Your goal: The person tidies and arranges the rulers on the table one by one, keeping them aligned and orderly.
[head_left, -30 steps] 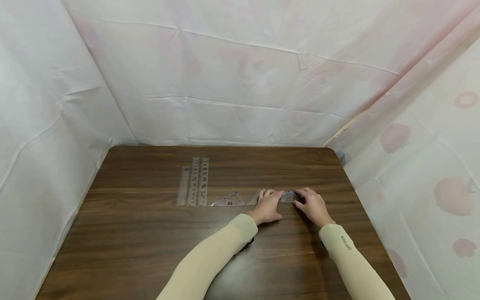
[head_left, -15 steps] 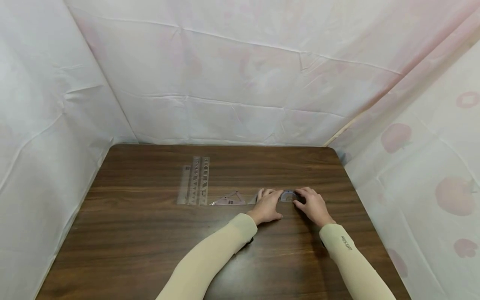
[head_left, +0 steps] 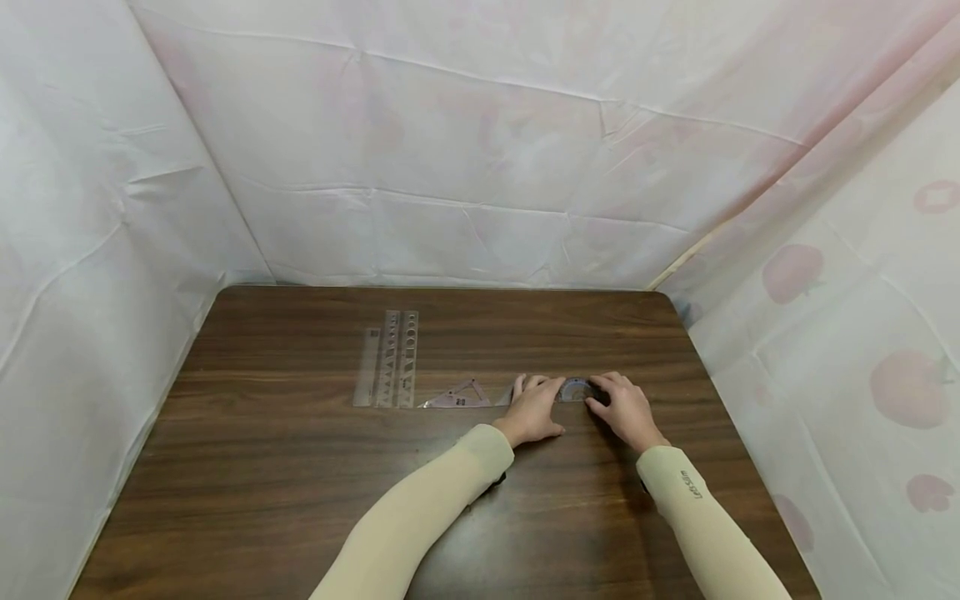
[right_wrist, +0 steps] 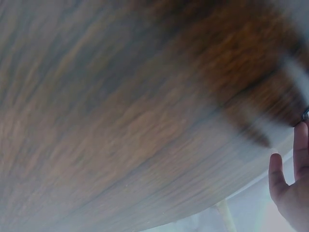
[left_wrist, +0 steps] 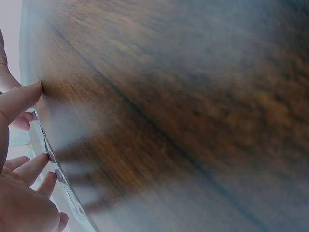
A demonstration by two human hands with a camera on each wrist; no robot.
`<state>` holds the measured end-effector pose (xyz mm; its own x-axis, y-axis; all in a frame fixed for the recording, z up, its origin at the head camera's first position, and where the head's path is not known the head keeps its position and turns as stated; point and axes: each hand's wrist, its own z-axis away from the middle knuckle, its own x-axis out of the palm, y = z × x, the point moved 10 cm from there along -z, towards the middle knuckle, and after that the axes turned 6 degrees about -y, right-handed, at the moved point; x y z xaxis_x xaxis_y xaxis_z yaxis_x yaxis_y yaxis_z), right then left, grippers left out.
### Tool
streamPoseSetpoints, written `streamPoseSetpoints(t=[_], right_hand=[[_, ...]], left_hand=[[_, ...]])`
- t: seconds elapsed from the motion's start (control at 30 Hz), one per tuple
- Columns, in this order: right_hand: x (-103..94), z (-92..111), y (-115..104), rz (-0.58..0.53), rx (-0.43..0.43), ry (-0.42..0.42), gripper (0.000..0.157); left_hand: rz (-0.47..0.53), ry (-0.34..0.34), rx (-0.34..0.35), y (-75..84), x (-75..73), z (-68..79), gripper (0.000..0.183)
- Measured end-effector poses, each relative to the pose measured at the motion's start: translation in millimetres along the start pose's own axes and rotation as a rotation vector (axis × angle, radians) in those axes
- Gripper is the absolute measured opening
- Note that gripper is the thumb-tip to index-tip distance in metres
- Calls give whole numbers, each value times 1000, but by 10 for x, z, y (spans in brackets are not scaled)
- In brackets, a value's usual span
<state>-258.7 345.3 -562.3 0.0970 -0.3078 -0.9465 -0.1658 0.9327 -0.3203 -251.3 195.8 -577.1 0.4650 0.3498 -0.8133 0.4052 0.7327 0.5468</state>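
Note:
A small clear protractor (head_left: 576, 390) with a blue arc lies flat on the table between both hands. At its right end, the right hand (head_left: 626, 412) holds it with thumb and fingertips near the edge. The left hand (head_left: 532, 412) lies over a clear set square (head_left: 507, 395), mostly hidden, its fingertips reaching the protractor's left end. Its thumb (left_wrist: 29, 94) points away from the row, in the left wrist view. Left of that hand lies a second set square (head_left: 459, 402), pinkish and clear. In the right wrist view, fingers (right_wrist: 300, 145) show only at the right edge.
Three clear rulers stand side by side at the left of the row: a plain one (head_left: 367, 367) and two stencil rulers (head_left: 387, 367) with cut-out shapes. The brown wood-grain table (head_left: 262, 467) meets a white curtain (head_left: 465, 167) along its back edge.
The protractor has shifted very slightly left, toward the left hand. Both hands stay almost in place, and the rulers and set squares lie as before.

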Motion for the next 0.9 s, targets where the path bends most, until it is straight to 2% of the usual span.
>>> streamPoseSetpoints(t=[0.37,0.6,0.9], right_hand=[[15,-4,6,6,11,-12,47],[38,-1,25,-1,19,-28,49],[-41,15,39,-111,77,-14,54]], left_hand=[[-11,-13,-18,-8,14,-11,90],[-14,-2,-5,-19,11,-8,91],[10,31,18,-64,-102,19,95]])
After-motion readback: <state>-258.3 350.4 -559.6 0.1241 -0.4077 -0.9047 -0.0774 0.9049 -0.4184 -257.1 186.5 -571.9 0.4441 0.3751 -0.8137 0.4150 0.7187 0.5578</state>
